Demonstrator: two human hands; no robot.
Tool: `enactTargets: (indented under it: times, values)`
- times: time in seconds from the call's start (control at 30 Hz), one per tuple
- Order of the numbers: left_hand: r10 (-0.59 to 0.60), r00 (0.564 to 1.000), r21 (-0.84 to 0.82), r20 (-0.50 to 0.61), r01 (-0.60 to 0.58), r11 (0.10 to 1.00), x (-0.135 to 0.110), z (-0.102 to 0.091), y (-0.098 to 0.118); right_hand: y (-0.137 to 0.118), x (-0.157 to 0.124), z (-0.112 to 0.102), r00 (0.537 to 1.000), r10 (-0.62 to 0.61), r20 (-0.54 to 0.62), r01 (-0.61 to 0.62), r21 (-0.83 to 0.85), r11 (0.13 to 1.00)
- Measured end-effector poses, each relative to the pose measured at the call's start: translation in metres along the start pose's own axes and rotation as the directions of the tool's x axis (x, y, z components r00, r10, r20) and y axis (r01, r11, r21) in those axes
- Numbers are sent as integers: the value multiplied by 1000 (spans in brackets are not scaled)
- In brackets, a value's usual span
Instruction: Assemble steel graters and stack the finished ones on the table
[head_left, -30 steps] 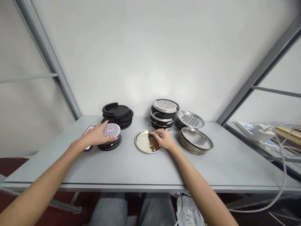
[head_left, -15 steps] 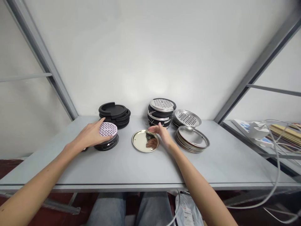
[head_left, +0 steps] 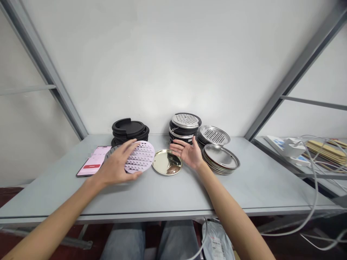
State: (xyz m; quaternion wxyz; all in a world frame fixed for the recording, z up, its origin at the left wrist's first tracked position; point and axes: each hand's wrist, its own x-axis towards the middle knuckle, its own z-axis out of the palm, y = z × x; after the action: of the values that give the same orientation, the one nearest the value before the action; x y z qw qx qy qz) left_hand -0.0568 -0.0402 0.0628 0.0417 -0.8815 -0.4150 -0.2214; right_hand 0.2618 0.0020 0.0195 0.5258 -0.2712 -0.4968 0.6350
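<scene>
Left hand: your thumb and fingers are clamped across a lavender grater disc, count one. It is tilted, toothed face in view, its left part lost behind your fingers. It sits left of the gold plate, seeming to overlap its edge from this angle; whether they touch, cannot tell. Behind your knuckles a dark disc pokes out; most of it is covered, so no count of what lies under it.

Right hand: palm turned up, fingers apart, nothing in them. It covers the plate's far right rim; contact unclear.

Plate: one, flat on the table, reflections muddying its surface.

Phone: one, left of your left hand, digits on its screen smeared.

Back row: one stack of black rings, lower layers partly hidden; one clasped stack with a perforated disc on top, its base blocked by your right hand.

Right side: two metal stacks, the slotted discs and the plain plates; layers too tight to count.
</scene>
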Motion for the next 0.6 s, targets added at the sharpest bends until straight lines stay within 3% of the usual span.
enactTargets:
  times: [0.13, 0.3, 0.4, 0.5, 0.6]
  values:
    - [120, 992, -140, 23, -116, 983, 26, 35, 21, 0, 1, -2, 999, -9, -44, 11, 49, 999]
    - [173, 982, -177, -72, -183, 967, 58, 74, 28, 11, 4, -5, 972, -104, -210, 54, -229, 972]
    - [213, 969, -144, -124, -230, 962, 59, 83, 25, 15, 3, -2, 979, -83, -189, 12, -349, 937]
    - [244, 959, -138, -144, -263, 955, 52, 83, 22, 18, 3, 0, 992, -1, -125, -42, -335, 941]
    - [215, 966, -149, -145, -236, 960, 48, 81, 21, 16, 3, -1, 992, 1, -126, -40, -305, 951]
